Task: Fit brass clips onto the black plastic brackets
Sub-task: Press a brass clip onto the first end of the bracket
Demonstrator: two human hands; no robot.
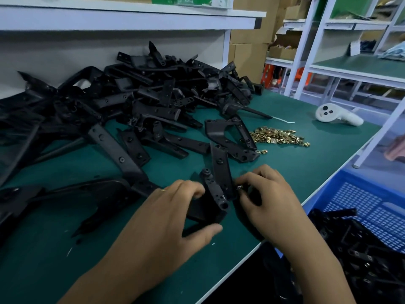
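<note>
My left hand (175, 213) grips a black plastic bracket (215, 194) near the front edge of the green table (306, 161), thumb under it and fingers curled over its top. My right hand (267, 198) pinches a small brass clip (239, 187) at the bracket's right edge. A heap of loose brass clips (278, 136) lies on the table beyond the hands. A big pile of black brackets (131, 102) covers the left and back of the table.
A blue plastic basket (368, 207) with black brackets in it stands below the table's right edge. A white handheld controller (337, 116) lies at the far right of the table. White shelving frames rise behind and to the right.
</note>
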